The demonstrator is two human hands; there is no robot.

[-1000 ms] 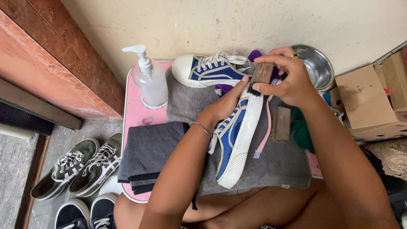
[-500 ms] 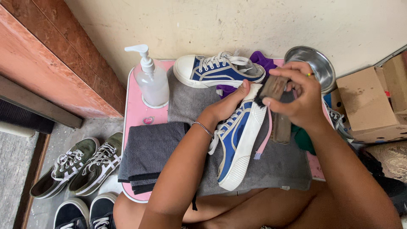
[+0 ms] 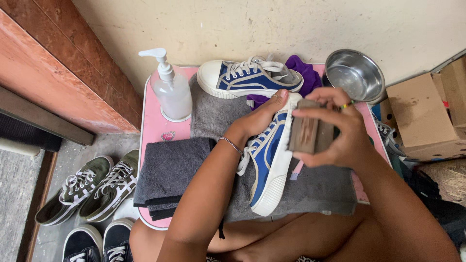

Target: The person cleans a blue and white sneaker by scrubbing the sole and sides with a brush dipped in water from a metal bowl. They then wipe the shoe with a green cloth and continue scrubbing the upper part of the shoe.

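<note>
Your right hand, clenched around the brush, has lifted off the blue sneaker; your left hand steadies it mid-table.

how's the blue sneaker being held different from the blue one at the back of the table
The held sneaker is tipped on its side under the left hand, toe toward the person; the back sneaker stands upright, untouched, toe pointing left. Both are blue with white laces and soles.

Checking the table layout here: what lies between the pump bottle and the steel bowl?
In the head view, the second blue sneaker lies on its side between the pump bottle and the steel bowl, with a purple cloth bunched behind its heel.
</note>
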